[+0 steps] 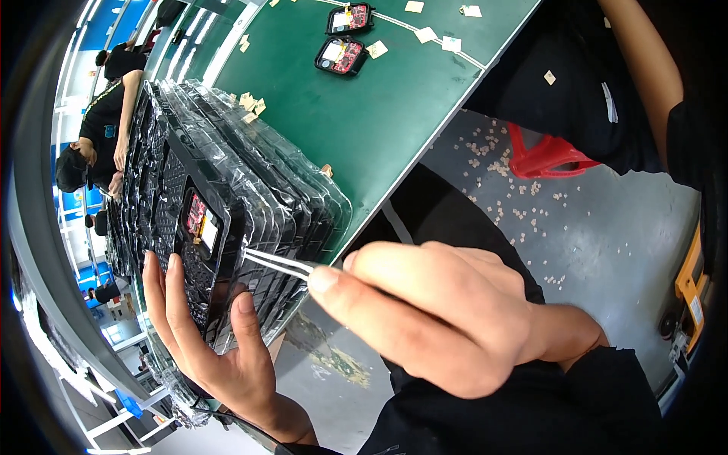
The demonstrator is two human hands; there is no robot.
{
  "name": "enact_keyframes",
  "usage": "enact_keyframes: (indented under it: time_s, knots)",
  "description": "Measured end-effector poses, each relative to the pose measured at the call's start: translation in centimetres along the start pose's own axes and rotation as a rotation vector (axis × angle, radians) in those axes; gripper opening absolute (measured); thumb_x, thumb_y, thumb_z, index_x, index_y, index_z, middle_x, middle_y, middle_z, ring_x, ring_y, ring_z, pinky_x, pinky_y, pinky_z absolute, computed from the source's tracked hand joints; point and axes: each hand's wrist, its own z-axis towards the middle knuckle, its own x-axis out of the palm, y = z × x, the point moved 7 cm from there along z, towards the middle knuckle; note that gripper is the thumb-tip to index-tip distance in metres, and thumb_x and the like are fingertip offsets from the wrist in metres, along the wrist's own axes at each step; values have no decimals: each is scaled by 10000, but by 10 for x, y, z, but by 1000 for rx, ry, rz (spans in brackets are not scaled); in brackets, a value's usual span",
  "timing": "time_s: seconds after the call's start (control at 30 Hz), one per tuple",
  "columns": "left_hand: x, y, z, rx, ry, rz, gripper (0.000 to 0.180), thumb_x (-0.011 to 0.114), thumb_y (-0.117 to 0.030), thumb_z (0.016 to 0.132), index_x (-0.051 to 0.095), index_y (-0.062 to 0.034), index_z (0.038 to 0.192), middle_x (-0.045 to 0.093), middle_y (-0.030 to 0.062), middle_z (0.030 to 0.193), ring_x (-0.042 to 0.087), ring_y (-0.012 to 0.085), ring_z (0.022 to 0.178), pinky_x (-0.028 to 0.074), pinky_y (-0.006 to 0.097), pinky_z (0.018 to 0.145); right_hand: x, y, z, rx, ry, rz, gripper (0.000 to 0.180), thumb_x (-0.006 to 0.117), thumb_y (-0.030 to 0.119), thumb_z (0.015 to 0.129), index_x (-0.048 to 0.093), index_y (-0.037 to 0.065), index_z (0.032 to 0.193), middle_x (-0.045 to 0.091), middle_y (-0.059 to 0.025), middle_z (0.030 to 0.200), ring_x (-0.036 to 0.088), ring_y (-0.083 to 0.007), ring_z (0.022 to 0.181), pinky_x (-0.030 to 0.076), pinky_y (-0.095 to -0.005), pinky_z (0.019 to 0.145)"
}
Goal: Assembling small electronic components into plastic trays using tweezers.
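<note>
Right hand point(432, 311), metal tweezers point(277, 262), black glossy tray point(205, 258)

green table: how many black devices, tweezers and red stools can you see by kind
black devices with red boards: 3
metal tweezers, in the right hand: 1
red stools: 1
total: 5

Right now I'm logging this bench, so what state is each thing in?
left hand: gripping the black device.
right hand: pinching tweezers.
tweezers: tips at the device's edge.
black device: held upright, board exposed.
tray stack: piled on the green table.
two devices: lying open-faced.
</note>
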Motion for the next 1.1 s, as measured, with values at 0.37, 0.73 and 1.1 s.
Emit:
enact_keyframes:
  time_s: [0.37, 0.73, 1.1]
  knots:
    - [-16, -1, -4, 15, -49, -31, 606, 740, -331, 918, 571, -21, 1411, 467, 244, 1520, 434, 462, 1412, 346, 554, 1155, -9, -4, 35, 94, 100, -158, 396, 688, -146, 772, 705, -68, 1159, 666, -169, 943, 678, -259, 726, 552, -312, 607]
    - [0, -78, -82, 341, -109, -675, 290, 734, -236, 881, 763, -246, 1170, 672, 85, 1268, 588, 363, 1242, 354, 539, 1167, 35, -93, 70, 354, 375, -597, 275, 638, 38, 874, 587, 16, 1143, 547, -174, 1125, 673, -404, 803, 550, -489, 703]
    - [4, -52, -90, 88, -183, -1080, 317, 761, -63, 802, 750, -79, 1119, 661, 190, 1236, 629, 431, 1199, 481, 555, 1051, 49, -96, 59, 302, 430, -772, 309, 801, 323, 835, 665, 89, 985, 617, -114, 1137, 697, -351, 784, 557, -462, 688]
